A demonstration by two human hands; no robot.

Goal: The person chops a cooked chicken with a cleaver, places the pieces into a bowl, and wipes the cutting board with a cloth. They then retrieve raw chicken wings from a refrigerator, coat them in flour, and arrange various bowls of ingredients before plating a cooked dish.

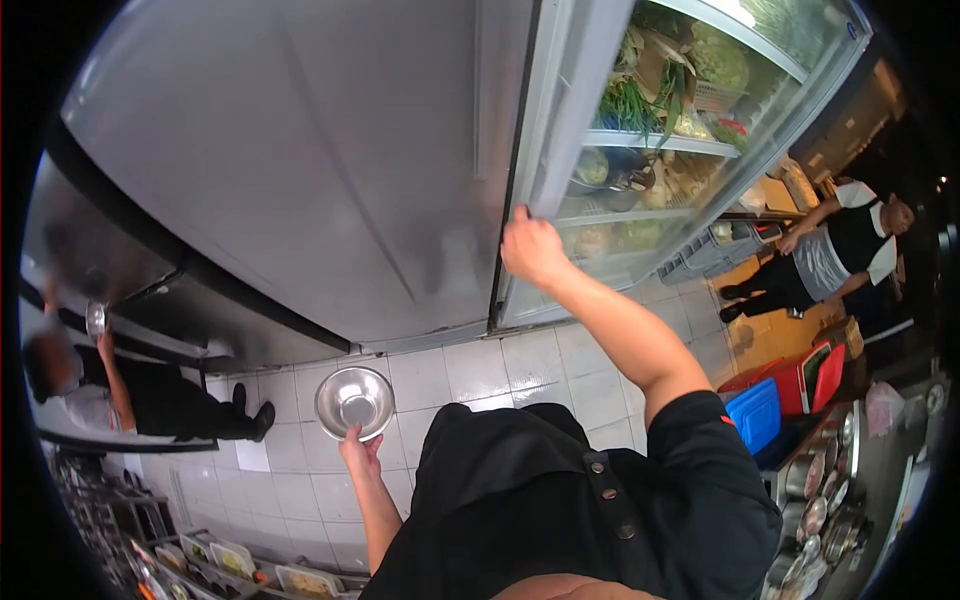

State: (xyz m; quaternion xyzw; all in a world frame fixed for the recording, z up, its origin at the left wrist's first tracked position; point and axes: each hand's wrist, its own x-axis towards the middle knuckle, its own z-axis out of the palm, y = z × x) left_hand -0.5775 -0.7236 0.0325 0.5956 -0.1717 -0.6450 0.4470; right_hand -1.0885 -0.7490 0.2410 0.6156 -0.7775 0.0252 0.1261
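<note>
My left hand point(361, 448) grips the rim of a round stainless steel bowl point(352, 390), thumb over the edge; nothing shows inside the bowl. With bent fingers, my right hand point(534, 246) holds the edge of a glass refrigerator door point(545, 130). The fingertips are partly hidden behind the frame. Behind the glass, leafy greens point(628, 108) and other vegetables sit on white shelves. A large grey steel door panel point(330, 130) stands just left of my right hand.
A person point(170, 385) at the left holds a small metal container point(95, 319). Another person point(845, 245) stands at the right, near grey crates point(710, 252). A blue lid point(754, 415), red containers point(798, 385) and metal pots point(805, 475) are at lower right. White tiles point(460, 370) cover the floor.
</note>
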